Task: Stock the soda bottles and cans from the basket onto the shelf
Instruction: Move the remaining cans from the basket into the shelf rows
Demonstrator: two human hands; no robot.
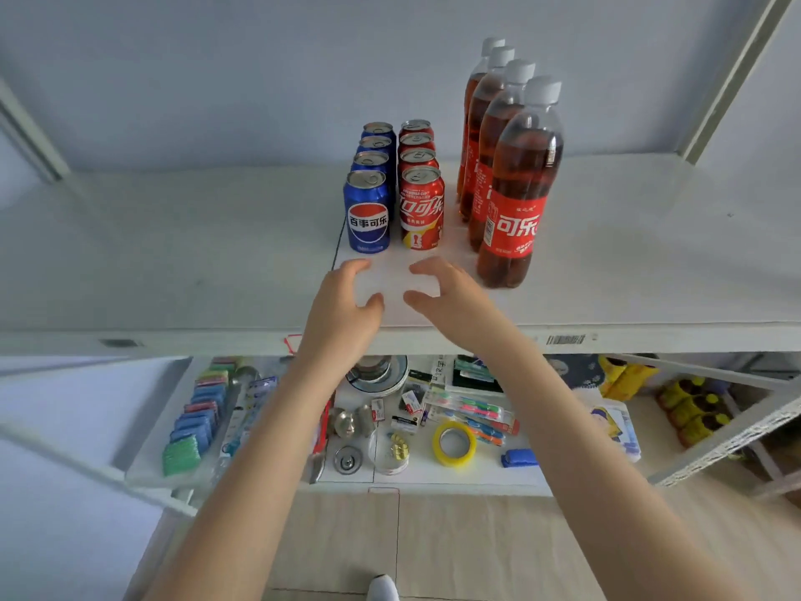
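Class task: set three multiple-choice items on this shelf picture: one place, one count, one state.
1. The clear plastic cola bottles stand where, against the red aluminium cans? A left; B right; C behind.
2. How many blue aluminium cans? A two; B six; C four.
3. The left hand and right hand hold: A nothing; B a can; C a bottle.
Answers: B, their row is right of the red cans; C, four blue tops show; A, both hands are empty over the white shelf.

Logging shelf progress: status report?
Left hand, right hand open, empty. Blue metal cans, red metal cans, clear plastic cola bottles rowed on white shelf. Nothing blocking.
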